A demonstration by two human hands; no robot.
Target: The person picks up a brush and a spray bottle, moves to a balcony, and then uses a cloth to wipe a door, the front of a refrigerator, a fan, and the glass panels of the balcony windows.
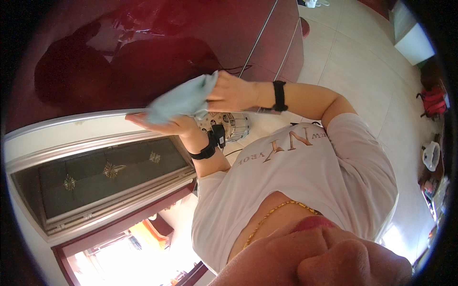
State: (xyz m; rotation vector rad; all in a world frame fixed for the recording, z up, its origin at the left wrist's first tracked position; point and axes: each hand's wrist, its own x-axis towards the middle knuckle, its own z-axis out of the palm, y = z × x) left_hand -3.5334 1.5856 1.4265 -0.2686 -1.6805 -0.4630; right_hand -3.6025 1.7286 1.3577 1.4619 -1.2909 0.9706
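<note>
My right hand [232, 91], with a black strap on its wrist, grips one end of a pale blue cloth [179, 100], which is blurred. The other end of the cloth lies over my left hand [157, 123]. The left fingers stretch out towards the left beside the pale edge of a glossy dark red surface [143, 71]; the cloth hides part of that palm, so its hold is unclear. A black strap with a small dark device [216, 137] sits on the left wrist.
A patterned round stool or container [236, 125] stands on the tiled floor [361, 82] beyond the left wrist. A framed dark glass panel [118, 171] with ornaments is at left, above a bright opening [136, 257]. A red item [433, 102] and a white item [431, 155] are at far right.
</note>
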